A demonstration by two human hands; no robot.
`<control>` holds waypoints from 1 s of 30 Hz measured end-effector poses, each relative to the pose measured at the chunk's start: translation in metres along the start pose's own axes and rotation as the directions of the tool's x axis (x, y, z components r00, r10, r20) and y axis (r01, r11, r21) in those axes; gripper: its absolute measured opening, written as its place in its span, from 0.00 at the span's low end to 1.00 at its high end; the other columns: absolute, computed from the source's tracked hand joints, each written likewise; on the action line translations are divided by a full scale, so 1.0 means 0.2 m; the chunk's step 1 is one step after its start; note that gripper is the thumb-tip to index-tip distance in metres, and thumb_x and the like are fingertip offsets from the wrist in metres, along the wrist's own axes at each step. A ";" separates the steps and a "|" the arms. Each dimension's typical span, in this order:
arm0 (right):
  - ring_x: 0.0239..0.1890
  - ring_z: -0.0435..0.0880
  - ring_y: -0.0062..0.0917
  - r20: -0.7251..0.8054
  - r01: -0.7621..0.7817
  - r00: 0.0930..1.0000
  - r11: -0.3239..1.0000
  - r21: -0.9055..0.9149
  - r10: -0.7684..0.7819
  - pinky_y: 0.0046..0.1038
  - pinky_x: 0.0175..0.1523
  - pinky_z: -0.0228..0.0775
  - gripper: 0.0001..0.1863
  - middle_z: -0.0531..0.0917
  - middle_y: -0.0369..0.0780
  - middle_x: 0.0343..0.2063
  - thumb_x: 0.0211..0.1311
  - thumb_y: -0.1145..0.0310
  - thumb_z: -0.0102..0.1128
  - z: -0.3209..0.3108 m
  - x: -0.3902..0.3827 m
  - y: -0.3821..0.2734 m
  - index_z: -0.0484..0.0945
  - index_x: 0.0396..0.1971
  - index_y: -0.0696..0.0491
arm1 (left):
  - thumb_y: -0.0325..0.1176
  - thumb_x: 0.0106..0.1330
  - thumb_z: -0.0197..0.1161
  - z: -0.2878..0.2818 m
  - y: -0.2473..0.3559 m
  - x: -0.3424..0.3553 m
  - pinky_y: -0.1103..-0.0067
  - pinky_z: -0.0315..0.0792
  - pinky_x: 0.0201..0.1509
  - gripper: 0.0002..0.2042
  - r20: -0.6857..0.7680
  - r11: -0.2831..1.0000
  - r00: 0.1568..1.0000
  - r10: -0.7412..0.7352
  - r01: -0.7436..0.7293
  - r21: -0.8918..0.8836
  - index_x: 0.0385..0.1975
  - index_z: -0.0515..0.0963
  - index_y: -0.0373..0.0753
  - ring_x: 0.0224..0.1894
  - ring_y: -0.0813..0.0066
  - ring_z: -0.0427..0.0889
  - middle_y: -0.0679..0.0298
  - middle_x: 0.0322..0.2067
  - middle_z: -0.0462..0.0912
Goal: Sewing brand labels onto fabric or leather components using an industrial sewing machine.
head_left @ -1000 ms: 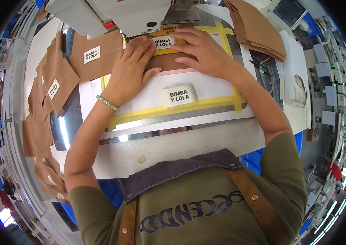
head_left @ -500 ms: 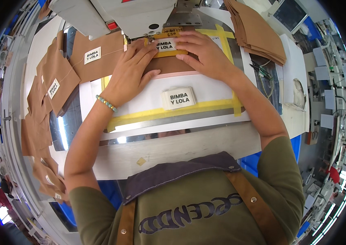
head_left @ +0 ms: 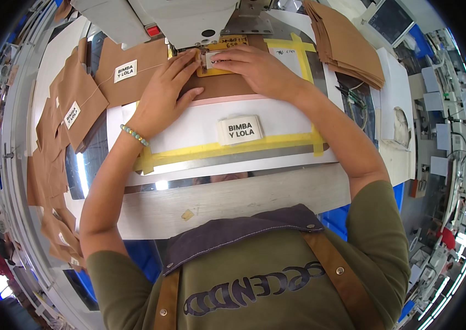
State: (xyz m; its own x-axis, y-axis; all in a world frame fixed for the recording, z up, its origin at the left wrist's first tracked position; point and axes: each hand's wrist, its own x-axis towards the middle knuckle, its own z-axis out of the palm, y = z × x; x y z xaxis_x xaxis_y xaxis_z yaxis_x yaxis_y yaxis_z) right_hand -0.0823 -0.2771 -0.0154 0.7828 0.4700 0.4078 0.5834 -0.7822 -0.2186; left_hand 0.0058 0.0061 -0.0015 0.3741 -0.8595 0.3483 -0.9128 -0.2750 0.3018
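Observation:
Under the white sewing machine head [head_left: 189, 22], a brown fabric panel [head_left: 224, 86] lies flat with a yellow template frame [head_left: 204, 71] on it. A white label [head_left: 210, 59] shows inside the frame, mostly covered by fingers. My left hand [head_left: 162, 93] rests with fingers stretched out, its fingertips at the frame's left edge. From the right, my right hand [head_left: 260, 69] reaches over the frame with extended fingers lying on the label. Neither hand is wrapped round anything. Closer to me, a small stack of white printed labels [head_left: 241, 130] sits on the white board [head_left: 183, 135].
Brown panels with white labels [head_left: 81, 102] are heaped on the left, joined by thread to another labelled panel [head_left: 128, 66]. Plain brown panels [head_left: 345, 47] are stacked at the far right, near a screen [head_left: 389, 25]. Small tools [head_left: 354, 99] lie on the right.
My right hand has moved left, its fingers now covering most of the label. My left hand has shifted slightly left and its fingers have drawn back off the label's edge.

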 end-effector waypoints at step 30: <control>0.67 0.77 0.39 -0.027 -0.065 0.997 0.996 0.060 0.067 0.40 0.74 0.72 0.26 0.83 0.36 0.66 0.66 0.84 0.55 0.01 0.02 0.01 0.84 0.61 0.49 | 0.36 0.73 0.69 -0.05 0.04 -0.02 0.59 0.65 0.80 0.30 0.036 0.993 0.999 -0.022 0.018 0.113 0.73 0.73 0.34 0.77 0.50 0.68 0.53 0.74 0.74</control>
State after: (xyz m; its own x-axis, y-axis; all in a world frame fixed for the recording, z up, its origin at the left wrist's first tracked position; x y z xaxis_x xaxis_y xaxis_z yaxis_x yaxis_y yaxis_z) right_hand -0.0782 -0.2765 -0.0155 0.8139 0.4057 0.4159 0.5434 -0.7849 -0.2978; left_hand -0.0007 0.0124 0.0090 0.3878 -0.8684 0.3091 -0.9187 -0.3371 0.2056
